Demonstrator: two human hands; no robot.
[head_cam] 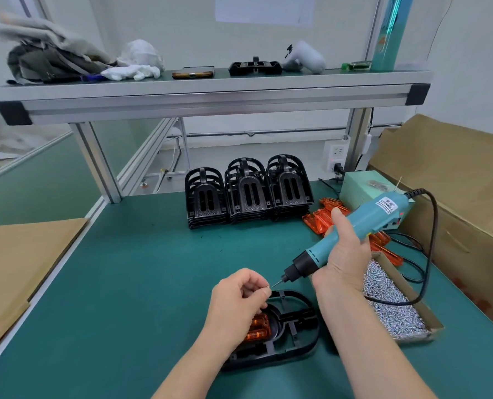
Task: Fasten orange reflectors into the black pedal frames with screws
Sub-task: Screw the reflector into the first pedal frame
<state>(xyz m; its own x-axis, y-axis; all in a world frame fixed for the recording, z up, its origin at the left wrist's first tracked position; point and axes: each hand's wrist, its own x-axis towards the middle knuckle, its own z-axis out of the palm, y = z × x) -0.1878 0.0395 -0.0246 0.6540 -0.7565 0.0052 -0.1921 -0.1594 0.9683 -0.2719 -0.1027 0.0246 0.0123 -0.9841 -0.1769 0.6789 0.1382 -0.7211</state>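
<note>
Screw (pixel 267 287) pinched between the thumb and forefinger of my left hand (pixel 239 295), with the other fingers curled in toward the palm. It is tiny and I can only just make it out, right at the bit of the screwdriver (pixel 363 223); whether the two touch I cannot tell.

My right hand (pixel 346 254) is wrapped round the turquoise body of the screwdriver, thumb laid up along it. The tool slants down to the left, and its black cord loops off to the right over the box of screws (pixel 389 300).

The pedal frame (pixel 294 326) lies flat on the green surface (pixel 124 269) under my left hand. My left wrist and forearm cover part of its left side. An orange reflector (pixel 258 328) sits in the frame's left end, half hidden behind my hand, so I cannot tell whether it is fully seated.

At the back of the surface stand three stacks of frames (pixel 248 191). To their right lies a pile of loose reflectors (pixel 325 214), partly blocked by my right hand and the tool. The box of screws sits just beside my right forearm, which hides its near left edge.
</note>
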